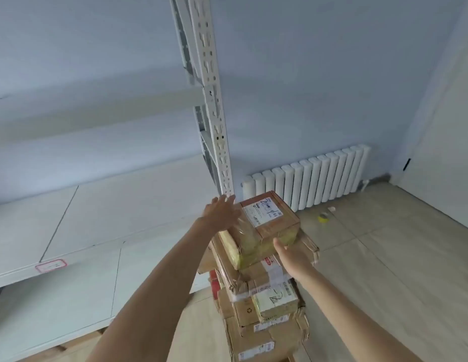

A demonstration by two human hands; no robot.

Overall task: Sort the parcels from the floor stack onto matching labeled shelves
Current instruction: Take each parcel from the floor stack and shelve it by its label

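A tall stack of cardboard parcels (264, 309) rises from the floor beside the white shelf unit. The top parcel (269, 223) is a brown taped box with a white shipping label and handwriting on it. My left hand (222, 211) reaches to its far left corner with fingers straight, touching or just short of the box. My right hand (290, 253) presses against its near right side, fingers spread and partly hidden under the box edge. A white shelf (78, 220) to the left carries a red-bordered label (51, 265) on its front edge.
The slotted white upright post (214, 105) of the shelf stands just behind the stack. A white radiator (311, 176) lines the back wall. A small yellow tape roll (323, 217) lies on the tiled floor, with open floor to the right. A lower shelf (70, 304) sits beneath.
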